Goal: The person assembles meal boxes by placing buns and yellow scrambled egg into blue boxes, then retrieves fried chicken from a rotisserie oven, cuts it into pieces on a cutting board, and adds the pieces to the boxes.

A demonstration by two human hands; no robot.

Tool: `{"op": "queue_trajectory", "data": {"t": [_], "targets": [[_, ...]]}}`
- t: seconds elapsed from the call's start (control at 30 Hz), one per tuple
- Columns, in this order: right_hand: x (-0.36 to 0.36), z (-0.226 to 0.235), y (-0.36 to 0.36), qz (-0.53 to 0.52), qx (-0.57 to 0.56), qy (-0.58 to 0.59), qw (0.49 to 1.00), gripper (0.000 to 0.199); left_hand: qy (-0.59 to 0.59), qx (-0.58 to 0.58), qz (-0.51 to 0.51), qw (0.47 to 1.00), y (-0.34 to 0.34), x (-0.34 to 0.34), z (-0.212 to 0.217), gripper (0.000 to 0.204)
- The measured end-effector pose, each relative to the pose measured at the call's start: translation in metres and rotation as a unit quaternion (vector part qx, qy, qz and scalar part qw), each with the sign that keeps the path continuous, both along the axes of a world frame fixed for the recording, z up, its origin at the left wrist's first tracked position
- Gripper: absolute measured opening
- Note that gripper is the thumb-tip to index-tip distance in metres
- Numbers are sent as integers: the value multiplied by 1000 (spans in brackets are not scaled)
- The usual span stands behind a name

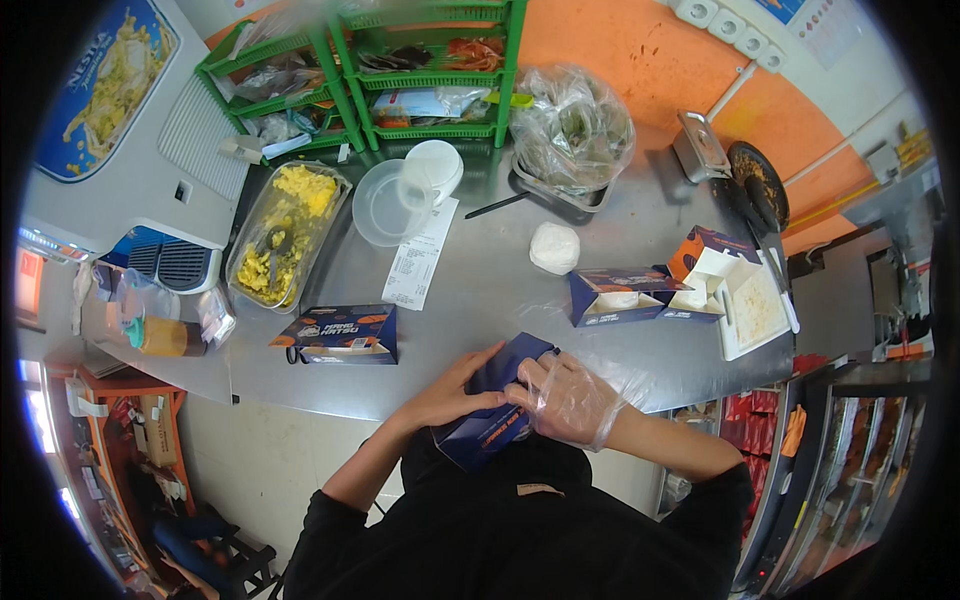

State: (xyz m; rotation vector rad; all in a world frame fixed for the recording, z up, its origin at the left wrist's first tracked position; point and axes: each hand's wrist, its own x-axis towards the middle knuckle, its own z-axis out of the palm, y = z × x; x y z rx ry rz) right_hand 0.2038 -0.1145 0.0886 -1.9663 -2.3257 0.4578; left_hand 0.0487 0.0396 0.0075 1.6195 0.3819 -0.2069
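Observation:
In front of my body, at the table's near edge, I hold a dark blue cardboard food box (474, 438) tilted between both hands. My bare left hand (452, 393) grips its left side, the thumb lying across the top. On the other side my right hand (568, 398), in a loose clear plastic glove, has its fingers bent over the box's upper edge. What is inside the box is hidden. Another blue box (345, 333) lies to the left, and two more, a blue box (620, 297) and an open-lidded box (715, 260), stand to the right.
On the steel table (470, 270) are a tray of yellow food (280, 240), a clear round tub (388, 205), a paper receipt (420, 258), a round white item (554, 248) and a white cutting board (752, 310) with a knife. Green racks (430, 80) stand behind.

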Motion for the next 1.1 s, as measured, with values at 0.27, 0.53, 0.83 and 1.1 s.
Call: {"op": "queue_trajectory", "data": {"t": [0.27, 0.53, 0.83, 1.1], "targets": [[-3, 11, 0, -9, 12, -27, 1000, 18, -45, 6, 17, 999, -5, 0, -6, 86], [-4, 17, -4, -10, 19, -77, 997, 19, -67, 51, 46, 995, -7, 5, 5, 88], [9, 36, -7, 9, -4, -94, 996, 18, -137, 31, -34, 989, -4, 0, 3, 93], [7, 33, -14, 2, 33, -66, 997, 23, -155, 23, -25, 987, -9, -3, 2, 87]]}}
